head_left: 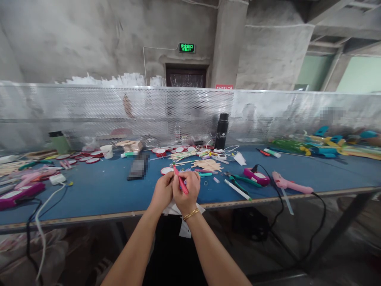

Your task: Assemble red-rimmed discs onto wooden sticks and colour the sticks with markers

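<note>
Just above the front edge of the blue table, my right hand point(190, 191) is closed around a pink-red pen point(182, 184). The pen tilts, its greenish end pointing away from me. My left hand point(163, 191) is right beside it, thumb and fingers pinched together near the pen; what they hold is hidden. Behind my hands lies a round white disc with a red rim point(166, 170). Wooden sticks point(208, 164) lie scattered just beyond, with a turquoise pen point(206, 174) near my right hand. White paper point(170, 209) shows below my hands.
Rightward lie a white marker point(237, 189), green-handled pliers point(238, 182), a purple device point(256, 177) and a pink glue gun point(291, 184) with cords. A black bottle point(222, 132) stands by the mesh partition point(190, 105). Leftward are a phone point(137, 167) and a white cup point(106, 151).
</note>
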`<move>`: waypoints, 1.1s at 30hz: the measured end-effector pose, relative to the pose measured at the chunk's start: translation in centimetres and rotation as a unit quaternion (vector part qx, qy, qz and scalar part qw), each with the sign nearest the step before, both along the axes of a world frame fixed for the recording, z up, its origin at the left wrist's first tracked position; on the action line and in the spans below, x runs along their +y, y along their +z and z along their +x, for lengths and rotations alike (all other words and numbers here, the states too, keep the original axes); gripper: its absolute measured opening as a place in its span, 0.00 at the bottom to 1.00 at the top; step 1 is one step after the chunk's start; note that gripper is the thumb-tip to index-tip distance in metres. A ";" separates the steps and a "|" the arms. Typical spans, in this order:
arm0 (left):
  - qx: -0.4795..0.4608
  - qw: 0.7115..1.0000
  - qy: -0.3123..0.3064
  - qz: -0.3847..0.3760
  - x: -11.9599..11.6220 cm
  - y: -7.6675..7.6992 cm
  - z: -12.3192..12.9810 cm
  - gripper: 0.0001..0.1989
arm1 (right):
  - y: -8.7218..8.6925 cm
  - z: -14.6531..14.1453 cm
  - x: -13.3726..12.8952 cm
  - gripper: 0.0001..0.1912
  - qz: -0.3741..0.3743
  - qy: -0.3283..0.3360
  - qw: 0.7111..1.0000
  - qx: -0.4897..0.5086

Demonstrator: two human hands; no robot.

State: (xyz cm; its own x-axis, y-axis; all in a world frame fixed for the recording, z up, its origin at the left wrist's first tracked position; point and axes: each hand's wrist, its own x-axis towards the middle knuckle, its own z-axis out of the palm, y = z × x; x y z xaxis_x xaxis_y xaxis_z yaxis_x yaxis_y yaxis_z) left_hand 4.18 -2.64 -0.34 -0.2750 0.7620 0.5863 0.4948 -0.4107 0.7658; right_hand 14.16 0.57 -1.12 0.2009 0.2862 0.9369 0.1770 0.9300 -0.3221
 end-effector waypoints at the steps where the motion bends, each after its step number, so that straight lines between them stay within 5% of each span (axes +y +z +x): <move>1: -0.001 1.000 0.000 0.000 0.0 0.0 0.0 0.08 | 0.0 0.0 0.0 0.03 -0.001 0.002 1.000 -0.001; 33: 0.002 1.000 0.003 -0.004 0.2 -0.1 -0.1 0.09 | 0.0 0.0 0.0 0.03 -0.014 -0.001 1.000 0.015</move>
